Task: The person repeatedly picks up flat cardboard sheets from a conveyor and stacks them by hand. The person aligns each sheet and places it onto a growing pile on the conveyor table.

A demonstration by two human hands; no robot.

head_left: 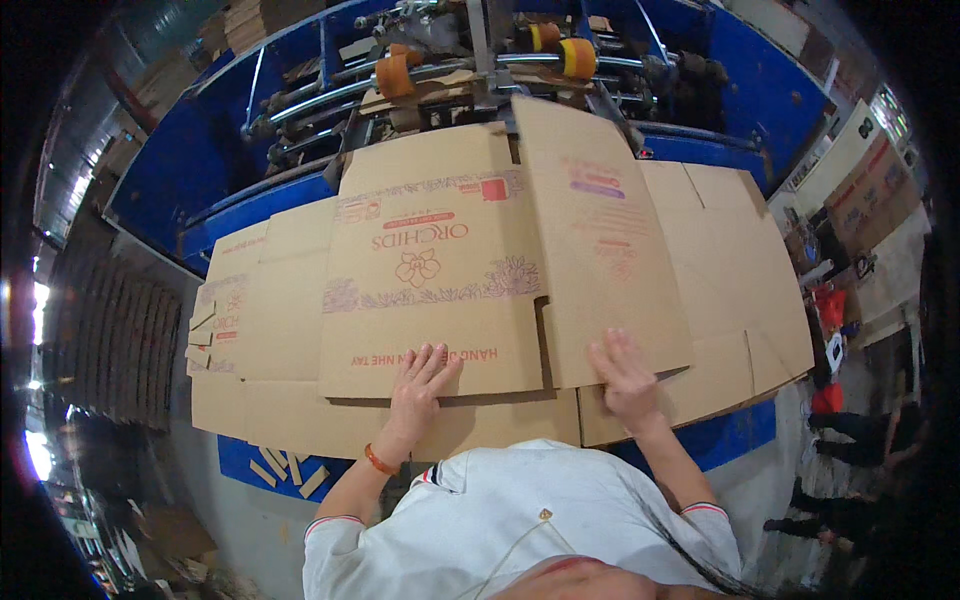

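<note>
A printed cardboard box blank (430,320) lies in front of me, with red and purple flower printing on its broad panel. My left hand (415,385) rests on the near edge of that panel, fingers spread and laid flat. On the right, a narrower cardboard panel (610,270) is slightly raised and overlaps the broad one along a slotted seam. The fingers of my right hand (627,385) are stretched out on its near end. Both hands press from above and grasp nothing. Underneath lies a wider flat cardboard sheet (725,290), partly hidden by the printed panels.
A blue machine frame (200,190) stands beyond the cardboard, with metal shafts and orange-yellow rollers (578,59). Small cardboard offcuts (290,470) lie on a blue surface at the near left. Stacked cardboard (110,300) stands farther left. A red item (828,308) is at the right.
</note>
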